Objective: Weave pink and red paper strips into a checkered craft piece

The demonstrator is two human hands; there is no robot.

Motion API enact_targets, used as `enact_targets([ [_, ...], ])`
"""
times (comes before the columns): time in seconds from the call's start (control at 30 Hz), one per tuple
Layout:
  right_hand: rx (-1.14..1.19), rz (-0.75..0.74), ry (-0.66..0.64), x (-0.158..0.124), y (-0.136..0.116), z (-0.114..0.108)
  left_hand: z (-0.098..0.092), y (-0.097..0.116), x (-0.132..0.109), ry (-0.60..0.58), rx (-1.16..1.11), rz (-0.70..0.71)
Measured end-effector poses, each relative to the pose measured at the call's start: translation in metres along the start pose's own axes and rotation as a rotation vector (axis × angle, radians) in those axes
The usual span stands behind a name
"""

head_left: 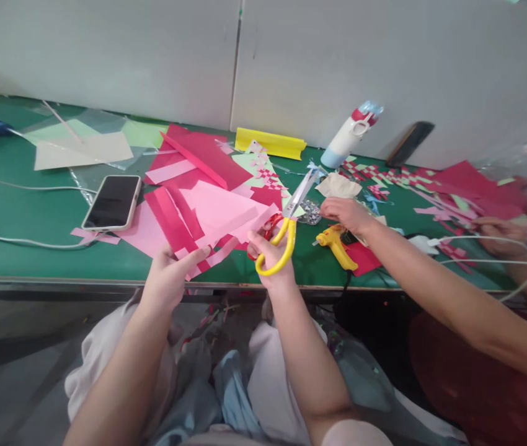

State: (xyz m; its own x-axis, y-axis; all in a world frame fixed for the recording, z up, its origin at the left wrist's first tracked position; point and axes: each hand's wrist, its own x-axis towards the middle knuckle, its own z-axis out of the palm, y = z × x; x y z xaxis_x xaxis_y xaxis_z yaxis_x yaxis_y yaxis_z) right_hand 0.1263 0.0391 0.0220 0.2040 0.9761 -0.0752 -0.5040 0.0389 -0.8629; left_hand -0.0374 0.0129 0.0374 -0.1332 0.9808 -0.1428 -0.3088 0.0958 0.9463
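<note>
My left hand [170,275] pinches the near edge of a pink paper sheet [219,214] cut into strips, just in front of the table's front edge. My right hand [270,254] grips yellow-handled scissors [286,229], their blades pointing up and away beside the pink sheet. Red paper strips [175,220] lie folded with the pink sheet. Both hands hover over the edge of the green table [35,217].
A phone [113,201] lies left of the papers. A co-worker's hand [345,214] reaches over a yellow glue gun [335,243] on my right. A white bottle [349,136], yellow folded card [270,142], woven paper scraps [370,173] and cables [26,241] crowd the table.
</note>
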Motion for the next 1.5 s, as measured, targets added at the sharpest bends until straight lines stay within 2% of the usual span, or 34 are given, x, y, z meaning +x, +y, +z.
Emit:
enact_targets([
  [0.13, -0.168, 0.048, -0.161, 0.000, -0.011, -0.011, -0.001, 0.005, 0.001, 0.043, -0.045, -0.006],
  [0.3, -0.321, 0.120, -0.359, -0.008, -0.022, -0.018, -0.004, 0.010, 0.006, 0.155, -0.089, 0.048],
  [0.4, -0.406, 0.151, -0.479, -0.013, -0.027, -0.018, -0.009, 0.010, 0.010, 0.159, -0.069, 0.037],
  [0.57, -0.544, 0.145, -0.509, -0.017, -0.028, -0.017, -0.016, 0.008, 0.010, 0.060, 0.066, 0.078],
  [0.73, -0.507, 0.227, -0.533, -0.020, -0.026, -0.015, -0.021, 0.011, 0.005, -0.026, 0.179, 0.120],
  [0.97, -0.375, 0.416, -0.623, -0.024, -0.019, -0.013, -0.033, 0.019, 0.005, -0.053, 0.297, 0.234],
  [1.2, -0.400, 0.490, -0.723, -0.028, -0.018, -0.015, -0.038, 0.016, 0.008, 0.044, 0.239, 0.330],
  [1.27, -0.423, 0.475, -0.758, -0.027, -0.014, -0.017, -0.038, 0.015, 0.009, 0.058, 0.250, 0.407],
  [1.3, -0.424, 0.466, -0.766, -0.027, -0.012, -0.018, -0.039, 0.015, 0.010, 0.086, 0.280, 0.490],
  [1.43, -0.321, 0.412, -0.756, -0.027, -0.004, -0.018, -0.042, 0.013, 0.012, 0.291, 0.560, 0.984],
  [1.5, -0.249, 0.353, -0.736, -0.027, -0.001, -0.015, -0.044, 0.012, 0.012, 0.334, 0.735, 1.171],
])
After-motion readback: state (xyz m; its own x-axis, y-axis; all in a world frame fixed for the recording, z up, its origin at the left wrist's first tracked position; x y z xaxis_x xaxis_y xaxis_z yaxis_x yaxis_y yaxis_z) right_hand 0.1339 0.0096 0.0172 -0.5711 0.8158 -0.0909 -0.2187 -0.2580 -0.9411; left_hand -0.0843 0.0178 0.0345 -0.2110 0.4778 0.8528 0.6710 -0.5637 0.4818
